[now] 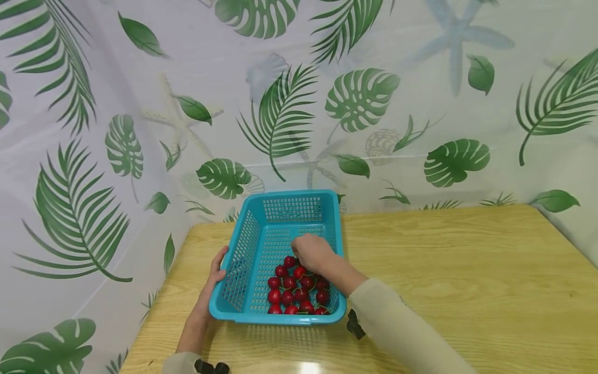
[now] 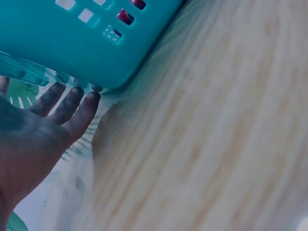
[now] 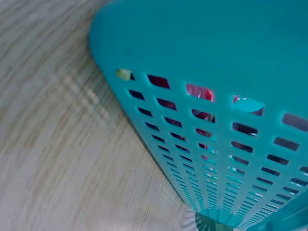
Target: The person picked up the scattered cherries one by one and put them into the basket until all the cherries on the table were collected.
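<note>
A blue plastic basket with slotted walls stands on the wooden table, red cherries with green stems gathered in its near right part. Against the outside of its left wall is my left hand, the thumb by the rim. The left wrist view shows that hand's fingers extended, fingertips right at the basket's side. My right hand reaches over the right wall into the basket, fingers bent downward at the far edge of the cherries. Its fingertips are mostly hidden, and I cannot tell whether they pinch a cherry.
The wooden table extends to the right of the basket. Behind it and on the left hangs a white cloth printed with green leaves. The basket's slotted right wall fills much of the right wrist view, with red showing through its openings.
</note>
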### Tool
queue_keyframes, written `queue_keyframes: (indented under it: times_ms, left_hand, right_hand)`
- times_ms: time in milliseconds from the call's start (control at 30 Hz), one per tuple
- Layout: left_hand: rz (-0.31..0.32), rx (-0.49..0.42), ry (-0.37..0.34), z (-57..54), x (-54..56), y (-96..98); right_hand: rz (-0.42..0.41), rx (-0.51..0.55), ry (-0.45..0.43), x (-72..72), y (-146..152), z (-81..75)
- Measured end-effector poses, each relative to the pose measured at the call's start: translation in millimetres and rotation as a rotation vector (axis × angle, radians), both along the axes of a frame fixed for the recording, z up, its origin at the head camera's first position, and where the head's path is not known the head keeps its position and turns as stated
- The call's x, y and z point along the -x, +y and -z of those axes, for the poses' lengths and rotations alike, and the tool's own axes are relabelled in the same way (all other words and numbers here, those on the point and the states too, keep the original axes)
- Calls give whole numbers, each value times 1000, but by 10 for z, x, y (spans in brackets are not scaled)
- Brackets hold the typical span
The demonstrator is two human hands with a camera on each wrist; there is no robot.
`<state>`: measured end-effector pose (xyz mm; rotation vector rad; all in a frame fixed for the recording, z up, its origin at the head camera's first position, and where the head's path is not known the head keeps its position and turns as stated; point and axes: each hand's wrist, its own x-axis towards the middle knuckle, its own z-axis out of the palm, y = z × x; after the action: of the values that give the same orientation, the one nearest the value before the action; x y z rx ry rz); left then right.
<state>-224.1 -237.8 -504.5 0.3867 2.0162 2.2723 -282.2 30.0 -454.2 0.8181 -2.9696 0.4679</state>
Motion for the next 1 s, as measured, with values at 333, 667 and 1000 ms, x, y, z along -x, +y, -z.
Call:
queue_keyframes:
  times_ms: [333,667,1000]
  left_hand:
    - [0,8,-9,-1,-31,24]
    - [-7,18,37,32,-15,2]
    - [-13,1,38,20,-51,9]
  right_hand:
    - [-18,17,-62,-35,16,19]
    - [-29,156,-60,-23,14,4]
    - [-103,18,-7,-58,16,8]
